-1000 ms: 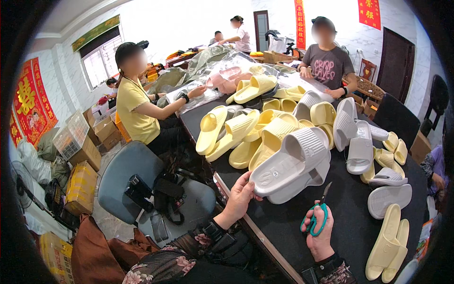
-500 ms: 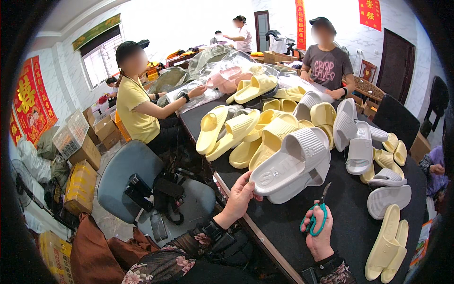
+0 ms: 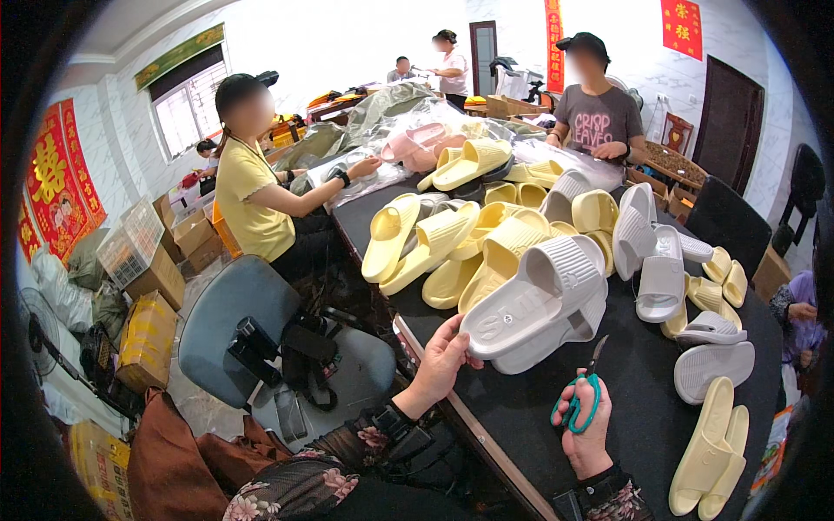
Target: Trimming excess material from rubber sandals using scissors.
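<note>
My left hand [image 3: 441, 361] holds the near edge of a pair of white slide sandals [image 3: 537, 304], stacked one on the other on the black table [image 3: 625, 382]. My right hand [image 3: 584, 425] grips green-handled scissors [image 3: 580, 398] with the blades pointing up, just right of and below the white pair. Behind the white pair lies a heap of yellow slide sandals [image 3: 452, 239].
More white sandals [image 3: 658, 260] and pale yellow sandals [image 3: 711, 447] lie at the right. A person in yellow [image 3: 252, 187] sits at the left side, a person in grey [image 3: 598, 113] at the far end. A grey chair [image 3: 261, 334] and cardboard boxes [image 3: 148, 334] stand left.
</note>
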`<action>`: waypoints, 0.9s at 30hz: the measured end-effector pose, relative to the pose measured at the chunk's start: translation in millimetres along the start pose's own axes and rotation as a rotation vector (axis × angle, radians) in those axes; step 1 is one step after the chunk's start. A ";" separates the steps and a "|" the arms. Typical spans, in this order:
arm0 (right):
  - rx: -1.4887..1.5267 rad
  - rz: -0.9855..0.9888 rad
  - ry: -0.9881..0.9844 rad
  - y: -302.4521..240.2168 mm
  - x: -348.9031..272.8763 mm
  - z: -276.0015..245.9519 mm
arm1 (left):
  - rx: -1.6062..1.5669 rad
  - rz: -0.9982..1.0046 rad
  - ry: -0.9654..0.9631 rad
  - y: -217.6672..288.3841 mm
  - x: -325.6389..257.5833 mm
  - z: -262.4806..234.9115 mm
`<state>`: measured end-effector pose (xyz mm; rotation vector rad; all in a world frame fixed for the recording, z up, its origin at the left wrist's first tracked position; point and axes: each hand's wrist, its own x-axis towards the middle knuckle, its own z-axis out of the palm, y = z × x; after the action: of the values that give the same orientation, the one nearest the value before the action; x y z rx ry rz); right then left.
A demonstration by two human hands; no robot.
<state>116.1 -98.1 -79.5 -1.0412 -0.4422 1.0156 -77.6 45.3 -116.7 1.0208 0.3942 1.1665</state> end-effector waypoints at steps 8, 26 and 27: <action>-0.013 0.006 0.004 0.2 0.1 -0.9 | 0.021 0.013 -0.013 -3.8 0.2 -3.9; 0.005 -0.006 -0.015 2.3 0.6 -4.2 | 0.027 -0.003 -0.022 -4.3 0.8 -4.5; 0.005 -0.007 -0.013 2.3 0.5 -4.4 | 0.018 -0.006 -0.004 -3.4 0.6 -2.3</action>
<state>118.4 -99.5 -83.6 -1.0283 -0.4531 1.0173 -77.2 46.8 -120.6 1.0370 0.4053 1.1568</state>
